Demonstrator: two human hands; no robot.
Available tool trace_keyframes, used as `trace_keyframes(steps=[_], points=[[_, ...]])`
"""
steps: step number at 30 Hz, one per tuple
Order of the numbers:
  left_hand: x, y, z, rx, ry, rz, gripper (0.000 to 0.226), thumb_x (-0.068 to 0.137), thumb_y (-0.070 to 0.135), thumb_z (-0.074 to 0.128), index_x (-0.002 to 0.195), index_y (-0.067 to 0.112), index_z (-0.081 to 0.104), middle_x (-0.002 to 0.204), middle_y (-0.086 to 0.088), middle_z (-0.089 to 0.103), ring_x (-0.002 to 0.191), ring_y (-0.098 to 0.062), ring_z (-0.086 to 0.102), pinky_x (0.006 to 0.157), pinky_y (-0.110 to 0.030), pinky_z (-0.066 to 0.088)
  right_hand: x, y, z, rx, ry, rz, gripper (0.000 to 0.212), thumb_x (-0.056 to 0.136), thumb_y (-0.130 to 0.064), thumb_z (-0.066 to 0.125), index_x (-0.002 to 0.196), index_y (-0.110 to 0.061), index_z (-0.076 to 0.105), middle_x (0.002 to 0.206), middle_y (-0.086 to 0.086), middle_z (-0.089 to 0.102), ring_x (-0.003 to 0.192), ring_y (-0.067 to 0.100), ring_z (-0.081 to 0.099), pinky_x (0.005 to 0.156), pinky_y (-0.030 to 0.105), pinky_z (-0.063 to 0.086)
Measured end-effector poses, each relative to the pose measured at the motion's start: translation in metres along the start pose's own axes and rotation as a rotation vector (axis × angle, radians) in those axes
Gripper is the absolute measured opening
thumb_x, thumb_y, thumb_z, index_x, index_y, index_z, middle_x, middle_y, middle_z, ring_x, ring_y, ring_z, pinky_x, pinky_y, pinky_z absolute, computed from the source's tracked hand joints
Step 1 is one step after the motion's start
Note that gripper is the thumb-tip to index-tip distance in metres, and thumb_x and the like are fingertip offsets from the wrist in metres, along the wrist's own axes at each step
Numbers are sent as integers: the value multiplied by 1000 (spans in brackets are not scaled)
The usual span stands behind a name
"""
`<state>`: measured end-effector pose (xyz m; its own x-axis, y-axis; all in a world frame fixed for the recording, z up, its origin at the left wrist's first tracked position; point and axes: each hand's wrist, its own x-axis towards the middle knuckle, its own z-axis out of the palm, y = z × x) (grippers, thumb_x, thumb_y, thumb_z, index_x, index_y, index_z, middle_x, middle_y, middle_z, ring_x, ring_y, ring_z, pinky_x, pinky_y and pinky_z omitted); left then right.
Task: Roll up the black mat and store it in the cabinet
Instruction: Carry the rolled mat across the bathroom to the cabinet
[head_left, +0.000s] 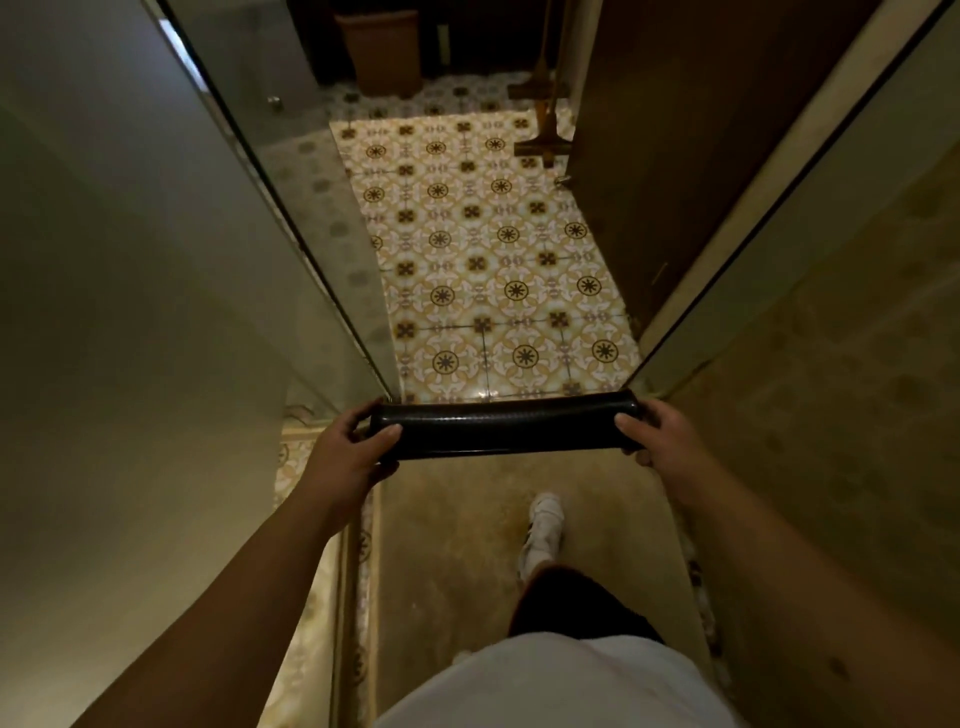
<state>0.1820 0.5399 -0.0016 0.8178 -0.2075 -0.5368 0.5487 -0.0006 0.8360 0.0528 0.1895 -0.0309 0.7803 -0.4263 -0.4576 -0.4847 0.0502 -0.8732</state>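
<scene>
The black mat (506, 426) is rolled into a tight tube and held level in front of me, above the floor. My left hand (348, 449) grips its left end, thumb on top. At the other end my right hand (657, 434) closes around the roll. No cabinet can be clearly made out in this view.
I stand in a narrow gap between a glass panel (291, 218) on the left and another glass panel (789, 218) on the right. Patterned floor tiles (488, 249) lie ahead. A brown wooden door (675, 156) stands at right, a brown bin (384, 47) at the far end.
</scene>
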Motion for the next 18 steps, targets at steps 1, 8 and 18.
trace_keyframes(steps=[1, 8, 18], points=[[12, 6, 8, 0, 6, 4, 43, 86, 6, 66, 123, 25, 56, 117, -10, 58, 101, -30, 62, 73, -36, 54, 15, -5, -3, -4, -1, -6, 25, 86, -25, 67, 110, -26, 62, 86, -1, 68, 59, 9, 62, 46, 21, 43], [77, 50, 69, -28, 87, -14, 49, 86, 3, 65, 129, 26, 55, 116, -4, 61, 100, -26, 63, 75, -36, 54, 104, -55, -40, -26, -62, 20, 24, 87, -25, 66, 109, -34, 58, 101, -2, 68, 88, 17, 66, 73, 41, 54], [172, 101, 128, -48, 82, -20, 51, 87, 5, 65, 133, 23, 53, 118, -3, 60, 95, -21, 62, 63, -27, 52, 206, -130, -76, -144, -88, -7, 18, 90, -26, 62, 102, -38, 54, 92, -8, 64, 79, 17, 63, 64, 32, 50]])
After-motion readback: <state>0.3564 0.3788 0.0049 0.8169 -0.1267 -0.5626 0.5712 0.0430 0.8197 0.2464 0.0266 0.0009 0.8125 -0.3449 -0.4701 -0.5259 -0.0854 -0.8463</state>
